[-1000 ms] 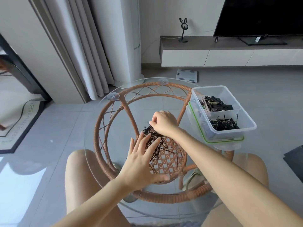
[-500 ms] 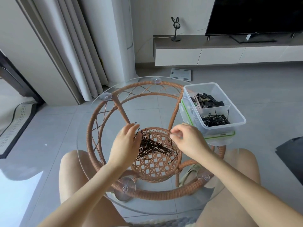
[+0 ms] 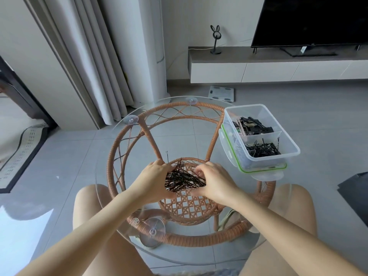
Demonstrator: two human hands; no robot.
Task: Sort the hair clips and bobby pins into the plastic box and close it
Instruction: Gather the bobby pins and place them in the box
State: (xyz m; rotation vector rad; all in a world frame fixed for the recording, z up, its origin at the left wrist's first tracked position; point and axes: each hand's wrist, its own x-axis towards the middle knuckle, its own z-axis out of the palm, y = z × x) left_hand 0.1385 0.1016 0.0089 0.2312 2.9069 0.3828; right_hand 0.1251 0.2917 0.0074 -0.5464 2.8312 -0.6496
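A heap of dark bobby pins (image 3: 184, 181) lies on the glass table top (image 3: 111, 154). My left hand (image 3: 154, 181) cups its left side, fingers and thumb curled round it. My right hand (image 3: 216, 183) curls its fingers into the heap from the right, so the pins are squeezed between both hands. One stray pin (image 3: 167, 156) lies just beyond my left hand. The clear plastic box (image 3: 294, 151) stands open at the table's right edge. Its far compartment holds black hair clips (image 3: 253, 126) and its near one bobby pins (image 3: 260, 149). The green-rimmed lid (image 3: 262, 170) lies under the box.
The round glass top rests on a rattan frame (image 3: 117, 166) with suction cups (image 3: 152, 231); my knees show below it. A white scale (image 3: 221, 93) lies on the tiled floor beyond. Curtains stand at the left, a TV cabinet (image 3: 258, 70) behind.
Both hands have closed in on the heap from either side, bunching the spread pins into a tighter pile. My right hand came back left to the pile.
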